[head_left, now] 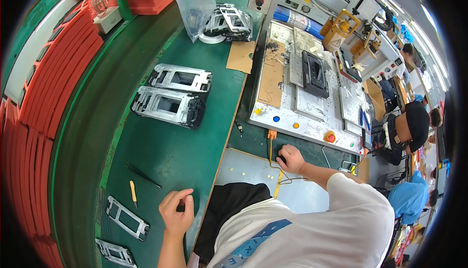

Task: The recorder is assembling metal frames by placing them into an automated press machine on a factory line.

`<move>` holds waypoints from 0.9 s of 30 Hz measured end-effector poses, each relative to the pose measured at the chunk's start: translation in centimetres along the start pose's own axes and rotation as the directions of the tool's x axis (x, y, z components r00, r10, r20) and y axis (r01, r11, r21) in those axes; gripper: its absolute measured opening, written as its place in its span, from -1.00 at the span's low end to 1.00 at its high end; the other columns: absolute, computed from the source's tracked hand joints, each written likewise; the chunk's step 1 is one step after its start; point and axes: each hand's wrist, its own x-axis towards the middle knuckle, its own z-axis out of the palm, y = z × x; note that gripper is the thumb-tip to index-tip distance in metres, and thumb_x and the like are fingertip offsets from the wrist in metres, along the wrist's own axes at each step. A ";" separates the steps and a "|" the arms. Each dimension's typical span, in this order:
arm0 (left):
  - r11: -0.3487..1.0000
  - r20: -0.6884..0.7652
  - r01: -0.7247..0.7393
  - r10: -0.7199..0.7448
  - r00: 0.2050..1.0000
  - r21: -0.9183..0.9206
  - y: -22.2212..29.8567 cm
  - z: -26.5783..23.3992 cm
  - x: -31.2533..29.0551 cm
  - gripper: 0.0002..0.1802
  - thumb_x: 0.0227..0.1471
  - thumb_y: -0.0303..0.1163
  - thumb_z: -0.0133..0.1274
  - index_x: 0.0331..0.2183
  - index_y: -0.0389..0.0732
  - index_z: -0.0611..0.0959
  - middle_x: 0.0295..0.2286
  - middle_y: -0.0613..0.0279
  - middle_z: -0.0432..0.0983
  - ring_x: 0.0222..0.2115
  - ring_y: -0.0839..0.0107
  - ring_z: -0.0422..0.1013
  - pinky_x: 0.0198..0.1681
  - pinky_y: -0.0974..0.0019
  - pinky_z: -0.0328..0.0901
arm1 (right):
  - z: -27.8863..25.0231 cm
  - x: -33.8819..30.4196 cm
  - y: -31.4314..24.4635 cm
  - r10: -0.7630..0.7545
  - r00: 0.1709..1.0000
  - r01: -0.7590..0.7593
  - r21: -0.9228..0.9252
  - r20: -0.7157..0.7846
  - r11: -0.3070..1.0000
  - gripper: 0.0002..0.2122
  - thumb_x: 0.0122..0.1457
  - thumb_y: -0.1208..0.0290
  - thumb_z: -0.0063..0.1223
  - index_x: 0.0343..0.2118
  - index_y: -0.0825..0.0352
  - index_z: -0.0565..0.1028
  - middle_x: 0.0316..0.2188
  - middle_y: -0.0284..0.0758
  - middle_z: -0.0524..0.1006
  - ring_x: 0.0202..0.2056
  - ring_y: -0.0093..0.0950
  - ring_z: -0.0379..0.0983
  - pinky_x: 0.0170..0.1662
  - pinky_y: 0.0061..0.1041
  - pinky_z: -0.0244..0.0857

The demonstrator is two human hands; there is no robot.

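Note:
My left hand (176, 211) is over the near right edge of the green bench, thumb and forefinger apart, with nothing visible between them. Left of it lie black tweezers (143, 176), a yellow-handled knife (133, 193) and two phone-sized metal frames, one frame (127, 218) above another frame (115, 253). My right hand (291, 159) is curled at the near side of the press machine, beside an orange-brown cable (271, 153). A small dark patch shows between its fingers and thumb; what it is I cannot make out.
Two stacks of frames (168, 104) stand mid-bench; more frames (229, 22) and a clear plastic bag (192, 4) are farther back. A black fixture (315, 74) sits on the machine bed (287, 117), near a red button (330, 137). Red trays (58, 68) line the left. People work at right.

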 end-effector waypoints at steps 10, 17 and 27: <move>1.000 0.038 -0.003 0.003 0.999 0.003 0.2 0.0 0.4 -0.85 -0.07 -0.60 0.18 -0.36 -0.22 0.71 -0.59 0.24 0.53 -0.61 0.42 0.45 -0.52 0.39 0.33 | 0.2 -0.7 0.3 -0.008 1.000 0.008 -0.009 -0.015 1.000 -0.82 -0.05 0.49 0.20 -0.48 0.30 0.37 -0.50 -0.20 0.36 -0.42 -0.12 0.34 -0.34 -0.21 0.25; 1.000 0.045 -0.001 0.001 0.999 0.005 0.2 -0.4 0.1 -0.84 -0.07 -0.60 0.17 -0.35 -0.22 0.71 -0.58 0.24 0.55 -0.61 0.43 0.45 -0.50 0.39 0.35 | 0.7 -0.3 0.2 -0.014 1.000 0.014 0.000 0.004 1.000 -0.82 -0.07 0.51 0.19 -0.49 0.30 0.36 -0.51 -0.19 0.35 -0.43 -0.13 0.33 -0.34 -0.20 0.23; 1.000 0.047 0.000 0.001 0.999 -0.014 0.3 -0.2 0.4 -0.85 -0.08 -0.60 0.18 -0.37 -0.21 0.72 -0.60 0.24 0.54 -0.61 0.42 0.45 -0.52 0.39 0.34 | 0.3 -0.4 0.2 -0.013 1.000 0.013 -0.003 -0.013 1.000 -0.82 -0.04 0.49 0.20 -0.51 0.29 0.36 -0.51 -0.20 0.34 -0.43 -0.14 0.33 -0.34 -0.20 0.23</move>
